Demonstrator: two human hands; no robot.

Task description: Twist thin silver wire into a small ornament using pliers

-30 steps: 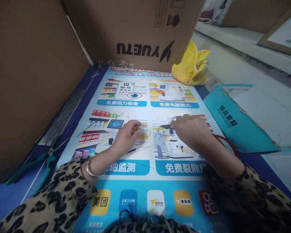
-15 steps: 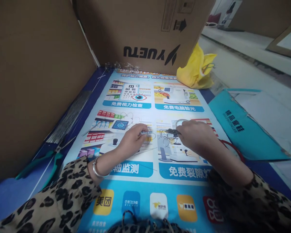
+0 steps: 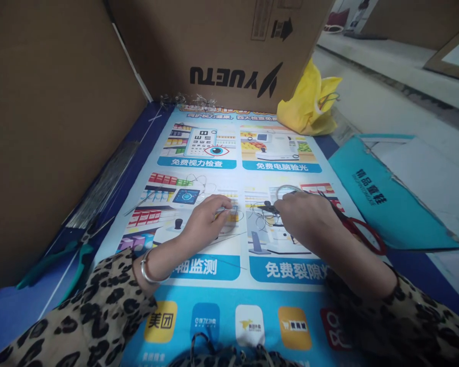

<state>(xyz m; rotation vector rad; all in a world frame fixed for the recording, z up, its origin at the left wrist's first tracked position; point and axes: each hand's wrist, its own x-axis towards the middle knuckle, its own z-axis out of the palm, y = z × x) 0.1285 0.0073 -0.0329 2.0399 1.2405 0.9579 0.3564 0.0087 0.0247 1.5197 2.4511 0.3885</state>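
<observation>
My left hand (image 3: 208, 219) is over the poster with thumb and forefinger pinched on a thin wire (image 3: 235, 216), which curves in a small loop toward the middle. My right hand (image 3: 304, 214) is closed around dark, pointed pliers (image 3: 266, 208). Their jaws point left and their handles are hidden in the fist. More loops of fine wire (image 3: 257, 216) surround the jaw tips; whether the jaws grip any is too fine to tell. A grey ring (image 3: 286, 188) lies just behind the right hand. Red-handled scissors (image 3: 369, 237) lie partly under my right forearm.
A printed poster (image 3: 245, 295) covers the table. At left are a bundle of straight wires (image 3: 103, 186) and teal-handled cutters (image 3: 74, 250). Cardboard (image 3: 229, 46) stands behind small wire pieces (image 3: 191, 102). A yellow bag (image 3: 308, 104) and a teal box lid (image 3: 386, 193) are at right.
My right hand and the pliers have shifted slightly left, and more of the red-handled scissors shows. The left hand keeps its pinch almost in place. The view has moved a little.
</observation>
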